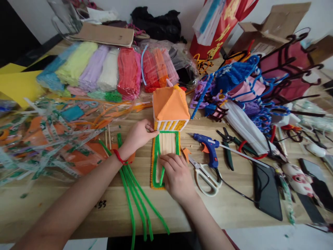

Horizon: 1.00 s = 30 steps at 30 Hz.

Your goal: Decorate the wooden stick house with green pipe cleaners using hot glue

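Note:
A craft model house [171,106] with an orange roof stands at the far end of a narrow base [152,166] edged in orange. Thin wooden sticks [168,143] line the base's middle, framed by green pipe cleaner. My left hand [139,138] is closed at the house's lower left corner, thumb on the base's edge and fingertips partly hidden. Over the base's near right part, my right hand [178,175] pinches a green pipe cleaner [162,176] lying along the sticks. Several long green pipe cleaners [140,205] spread on the table beneath my left wrist.
Right of the base lie scissors [208,178], a blue glue gun [208,144] with a cord, green-handled pliers [229,146] and a black tablet [266,189]. Bundled pipe cleaners [90,67] fill the back. Wrappers and orange scraps [44,139] cover the left.

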Motion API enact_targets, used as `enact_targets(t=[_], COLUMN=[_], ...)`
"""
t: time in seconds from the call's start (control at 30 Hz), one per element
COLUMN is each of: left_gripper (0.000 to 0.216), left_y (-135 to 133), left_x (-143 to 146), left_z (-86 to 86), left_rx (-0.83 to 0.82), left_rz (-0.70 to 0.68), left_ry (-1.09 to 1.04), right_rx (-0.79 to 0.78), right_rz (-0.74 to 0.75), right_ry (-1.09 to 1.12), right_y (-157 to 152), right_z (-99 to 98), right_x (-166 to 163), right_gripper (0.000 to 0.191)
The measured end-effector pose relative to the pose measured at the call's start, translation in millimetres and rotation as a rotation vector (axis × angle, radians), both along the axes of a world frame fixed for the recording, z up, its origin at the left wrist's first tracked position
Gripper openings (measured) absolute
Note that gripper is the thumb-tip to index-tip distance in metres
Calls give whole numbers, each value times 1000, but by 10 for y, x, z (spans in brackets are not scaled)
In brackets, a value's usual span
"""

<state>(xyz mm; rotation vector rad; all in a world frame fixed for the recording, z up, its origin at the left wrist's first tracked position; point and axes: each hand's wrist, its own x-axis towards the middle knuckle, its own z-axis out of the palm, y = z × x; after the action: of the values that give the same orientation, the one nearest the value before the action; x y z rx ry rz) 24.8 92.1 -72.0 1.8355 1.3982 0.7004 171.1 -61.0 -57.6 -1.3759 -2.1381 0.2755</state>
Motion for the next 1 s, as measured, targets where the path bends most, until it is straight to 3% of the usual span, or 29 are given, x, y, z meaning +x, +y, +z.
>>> enact_targets(t=[1.0], left_gripper=[26], left_y=[-3], left_x=[1], left_z=[10], left_rx=[-2], left_rz=[-17], left_ry=[20], right_rx=[-39], right_rz=[-3], right_ry=[167], right_y=[-253], right_z=[-3], right_x=[-54], right_gripper=[40])
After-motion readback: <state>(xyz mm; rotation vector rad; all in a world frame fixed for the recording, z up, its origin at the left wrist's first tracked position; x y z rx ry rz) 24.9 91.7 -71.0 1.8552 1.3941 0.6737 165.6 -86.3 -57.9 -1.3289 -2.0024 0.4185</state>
